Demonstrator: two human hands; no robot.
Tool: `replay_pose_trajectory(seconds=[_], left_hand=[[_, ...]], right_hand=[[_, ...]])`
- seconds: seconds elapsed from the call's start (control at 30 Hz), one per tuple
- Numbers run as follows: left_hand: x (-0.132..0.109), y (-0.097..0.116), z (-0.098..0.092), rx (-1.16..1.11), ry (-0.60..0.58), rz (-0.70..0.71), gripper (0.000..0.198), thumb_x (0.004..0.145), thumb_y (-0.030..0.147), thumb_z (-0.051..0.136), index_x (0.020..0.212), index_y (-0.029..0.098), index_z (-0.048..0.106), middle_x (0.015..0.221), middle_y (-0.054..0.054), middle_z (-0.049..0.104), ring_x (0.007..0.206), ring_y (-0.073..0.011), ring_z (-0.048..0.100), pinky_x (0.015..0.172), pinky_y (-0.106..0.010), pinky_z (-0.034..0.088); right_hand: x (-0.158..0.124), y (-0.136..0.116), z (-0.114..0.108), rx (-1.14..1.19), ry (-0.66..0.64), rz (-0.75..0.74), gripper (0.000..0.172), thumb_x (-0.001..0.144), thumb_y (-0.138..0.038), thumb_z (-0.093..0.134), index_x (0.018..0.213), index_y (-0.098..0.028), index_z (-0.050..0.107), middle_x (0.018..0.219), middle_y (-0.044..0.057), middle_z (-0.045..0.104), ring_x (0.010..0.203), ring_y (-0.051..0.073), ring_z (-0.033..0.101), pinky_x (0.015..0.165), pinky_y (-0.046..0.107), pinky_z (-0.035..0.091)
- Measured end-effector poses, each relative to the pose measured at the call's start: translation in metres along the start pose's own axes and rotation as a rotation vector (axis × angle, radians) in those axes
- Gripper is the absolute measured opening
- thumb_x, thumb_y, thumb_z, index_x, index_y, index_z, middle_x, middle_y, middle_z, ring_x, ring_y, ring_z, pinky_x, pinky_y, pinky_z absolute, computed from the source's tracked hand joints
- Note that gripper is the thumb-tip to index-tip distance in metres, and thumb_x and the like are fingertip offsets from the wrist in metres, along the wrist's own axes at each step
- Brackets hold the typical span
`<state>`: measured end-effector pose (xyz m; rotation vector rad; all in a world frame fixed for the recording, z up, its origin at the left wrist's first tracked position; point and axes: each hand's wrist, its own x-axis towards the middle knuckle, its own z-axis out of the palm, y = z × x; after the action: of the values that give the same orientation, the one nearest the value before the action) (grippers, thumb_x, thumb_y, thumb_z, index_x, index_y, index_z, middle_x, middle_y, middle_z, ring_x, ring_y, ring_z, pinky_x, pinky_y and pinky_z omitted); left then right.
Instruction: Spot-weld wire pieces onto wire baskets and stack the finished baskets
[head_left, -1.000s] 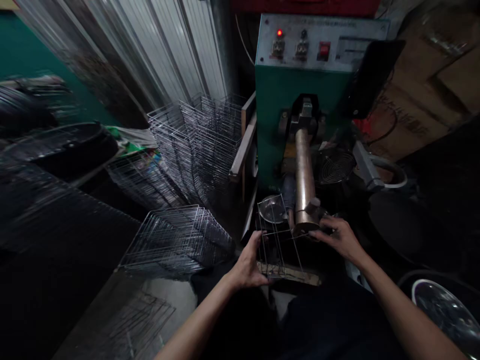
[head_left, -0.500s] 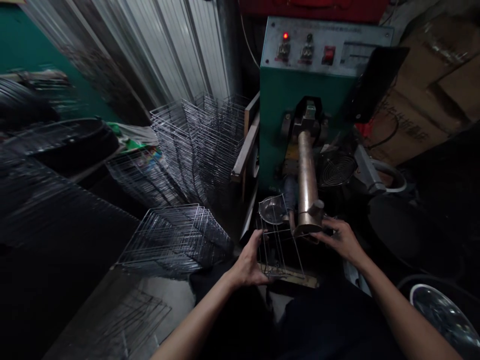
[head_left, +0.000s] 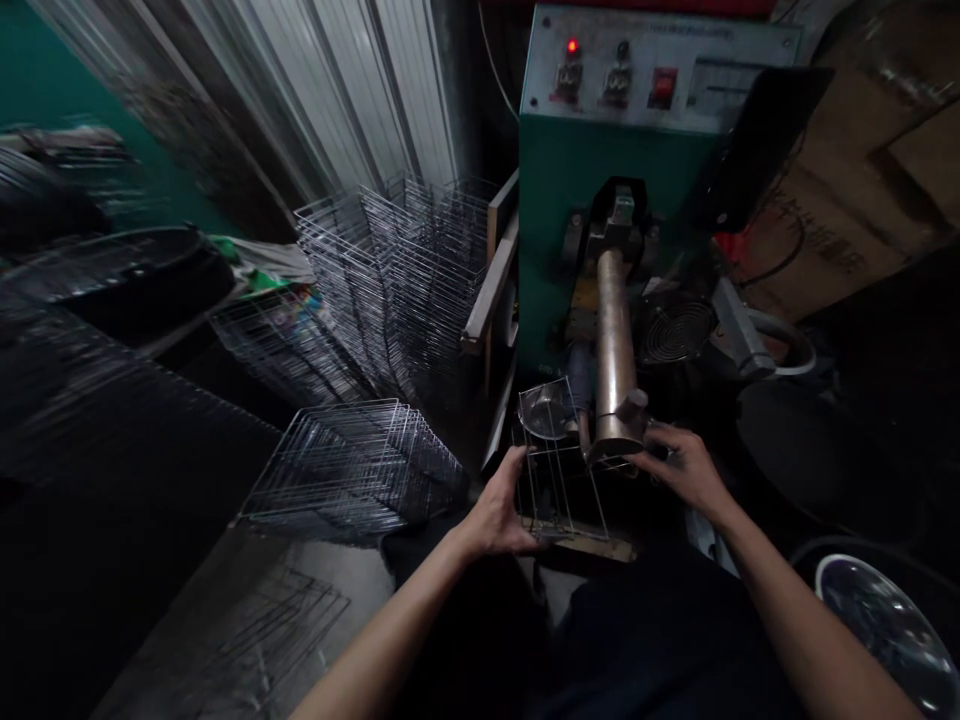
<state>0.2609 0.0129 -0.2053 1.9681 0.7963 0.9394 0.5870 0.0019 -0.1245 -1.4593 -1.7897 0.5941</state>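
Note:
My left hand grips the left side of a small rectangular wire frame, a chrome-looking rack held upright. My right hand holds the frame's right side, its fingers reaching in just below the foot of a thick copper-coloured welding electrode. That electrode comes down from the green spot-welding machine and its lower end stands against the frame. A round clear or metal disc rests in the frame's top end. The lower contact point is hidden behind my right fingers.
Stacks of finished wire racks lean at the left of the machine, with another pile nearer my left arm. A cooling fan sits right of the electrode. Cardboard boxes stand at right, and a round glass-like dish lies at lower right.
The wire frame has turned slightly and sits a little higher against the electrode, with both my hands shifted along with it. The whole view has tilted slightly downward.

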Motion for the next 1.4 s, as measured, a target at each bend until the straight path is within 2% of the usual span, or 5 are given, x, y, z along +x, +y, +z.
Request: replay_pose_trajectory(seconds=[0.3, 0.57, 1.03, 1.27, 1.4], left_hand=[[-0.007, -0.017, 0.004, 0.033, -0.006, 0.011, 0.132, 0.054, 0.039, 0.095, 0.158, 0.026, 0.013, 0.153, -0.021, 0.036, 0.141, -0.0451, 0.048, 0.117, -0.068, 0.042], [0.002, 0.005, 0.001, 0.002, 0.001, 0.000, 0.120, 0.056, 0.036, 0.093, 0.152, 0.024, 0.024, 0.141, -0.014, 0.048, 0.128, -0.0368, 0.058, 0.114, -0.060, 0.049], [0.000, -0.006, 0.004, 0.005, 0.021, 0.074, 0.127, 0.056, 0.040, 0.093, 0.156, 0.028, 0.017, 0.144, -0.016, 0.046, 0.132, -0.0407, 0.056, 0.114, -0.065, 0.048], [-0.006, -0.020, 0.008, 0.044, -0.003, 0.038, 0.136, 0.055, 0.047, 0.095, 0.158, 0.029, 0.008, 0.152, -0.020, 0.039, 0.141, -0.0467, 0.048, 0.117, -0.072, 0.041], [-0.003, -0.016, 0.007, 0.032, 0.005, 0.044, 0.136, 0.053, 0.042, 0.096, 0.158, 0.029, 0.011, 0.151, -0.020, 0.040, 0.140, -0.0457, 0.049, 0.116, -0.068, 0.043]], right_hand=[[-0.004, 0.011, -0.003, 0.048, 0.019, 0.044, 0.057, 0.086, -0.071, 0.073, 0.065, -0.020, 0.061, 0.073, 0.002, 0.058, 0.072, 0.020, 0.054, 0.069, 0.032, 0.039], [-0.003, 0.016, -0.003, 0.058, -0.010, 0.069, 0.053, 0.085, -0.069, 0.074, 0.069, -0.020, 0.065, 0.081, 0.005, 0.065, 0.079, 0.023, 0.059, 0.075, 0.033, 0.045], [-0.002, 0.007, -0.010, 0.045, -0.069, 0.090, 0.050, 0.085, -0.063, 0.076, 0.066, -0.019, 0.061, 0.070, 0.001, 0.052, 0.068, 0.019, 0.050, 0.063, 0.031, 0.039], [-0.001, 0.006, -0.010, 0.054, -0.051, 0.095, 0.047, 0.083, -0.064, 0.077, 0.071, -0.019, 0.069, 0.077, 0.007, 0.065, 0.077, 0.025, 0.061, 0.072, 0.035, 0.049], [0.001, 0.003, -0.010, 0.050, -0.051, 0.091, 0.047, 0.084, -0.065, 0.076, 0.073, -0.019, 0.071, 0.079, 0.008, 0.067, 0.079, 0.027, 0.064, 0.072, 0.035, 0.051]])
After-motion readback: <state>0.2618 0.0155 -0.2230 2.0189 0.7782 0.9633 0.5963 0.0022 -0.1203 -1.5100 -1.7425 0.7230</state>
